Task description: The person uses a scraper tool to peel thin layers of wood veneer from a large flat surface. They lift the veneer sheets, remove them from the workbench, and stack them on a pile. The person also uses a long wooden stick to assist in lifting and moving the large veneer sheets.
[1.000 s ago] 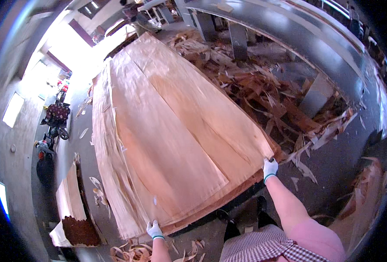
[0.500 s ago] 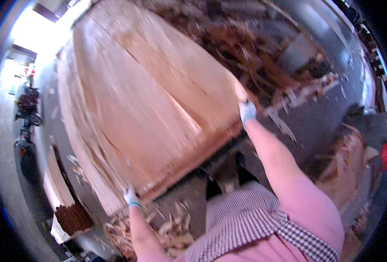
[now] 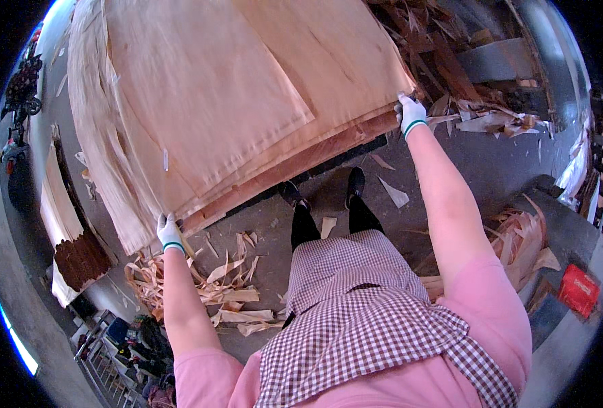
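Can't read any text, numbers or signs.
Right of veneer stack (image 3: 199, 81), on red packet (image 3: 579, 291), can make out faint marks at most, too small to read. On top of stack, toward its left front corner, on small pale strip (image 3: 166, 160), can't resolve any lettering. Left of stack, on dark two-wheeler (image 3: 24, 85), too small and dark to pick out any label.

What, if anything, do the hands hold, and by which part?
The thin wood sheeting, by its near edge: the left hand near the left end, the right hand at the right corner. Layers held: unclear.
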{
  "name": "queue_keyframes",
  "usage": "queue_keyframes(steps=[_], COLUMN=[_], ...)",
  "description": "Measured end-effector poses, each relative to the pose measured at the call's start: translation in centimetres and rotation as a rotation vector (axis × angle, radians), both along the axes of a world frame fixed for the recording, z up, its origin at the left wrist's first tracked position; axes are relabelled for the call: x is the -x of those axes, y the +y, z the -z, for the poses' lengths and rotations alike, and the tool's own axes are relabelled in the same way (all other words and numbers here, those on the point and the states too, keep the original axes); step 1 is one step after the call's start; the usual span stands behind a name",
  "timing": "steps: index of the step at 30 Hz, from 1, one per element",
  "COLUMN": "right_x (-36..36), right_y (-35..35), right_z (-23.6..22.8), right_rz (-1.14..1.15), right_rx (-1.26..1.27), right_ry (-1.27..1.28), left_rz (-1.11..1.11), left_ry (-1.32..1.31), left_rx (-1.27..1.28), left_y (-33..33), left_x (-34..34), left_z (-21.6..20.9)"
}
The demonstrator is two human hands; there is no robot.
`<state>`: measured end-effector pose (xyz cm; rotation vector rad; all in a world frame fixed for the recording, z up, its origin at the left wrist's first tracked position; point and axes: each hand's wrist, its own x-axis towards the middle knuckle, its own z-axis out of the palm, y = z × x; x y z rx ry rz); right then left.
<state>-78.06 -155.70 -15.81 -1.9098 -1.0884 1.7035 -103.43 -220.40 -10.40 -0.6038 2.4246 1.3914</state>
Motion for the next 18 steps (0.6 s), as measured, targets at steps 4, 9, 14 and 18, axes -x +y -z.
queue_keyframes(steps=[4,9,14,18], right_x=[-1.3,-2.2,-4.7,-10.6], right_y=[-0.2,-0.4,-1.5,-6.8], right_z=[1.6,2.9,0.7,0.6], right_rz=[0.058,0.132,0.233,0.188], right_rx=[-0.016,0.03,0.042,0.15], right_ry=[0.2,0.285,0.436,0.338], left_rz=[-0.058,0.019,0.427,0.569], left_ry=[-0.004,-0.061,0.311,0.095], left_rx=[-0.018,0.115,0.97,-0.052], left_y=[-0.2,-0.7,10.1,29.3], left_x=[0.0,-0.1,-2.6,-10.3], left_z=[0.5,0.9,-1.4,-1.2])
